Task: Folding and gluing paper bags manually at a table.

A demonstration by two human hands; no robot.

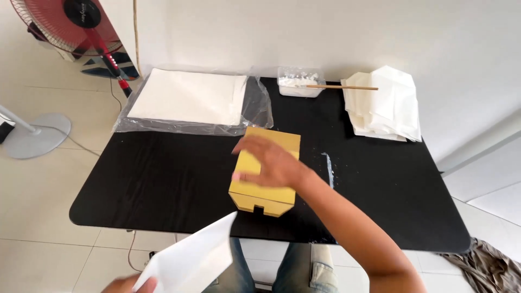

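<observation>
The right hand (267,161) lies flat, fingers spread, on top of the matte yellow cardboard box (264,187), which sits near the front edge of the smooth black rectangular table (152,184). The left hand (130,283), low at the frame's bottom edge, pinches a stiff white folded paper sheet (192,260) held off the table. Behind: white sheets in crinkly clear plastic wrap (190,97), a clear plastic tub of white paste (300,81) with a thin wooden-handled brush (342,87) across its rim, and a loose pile of folded white paper (385,103).
</observation>
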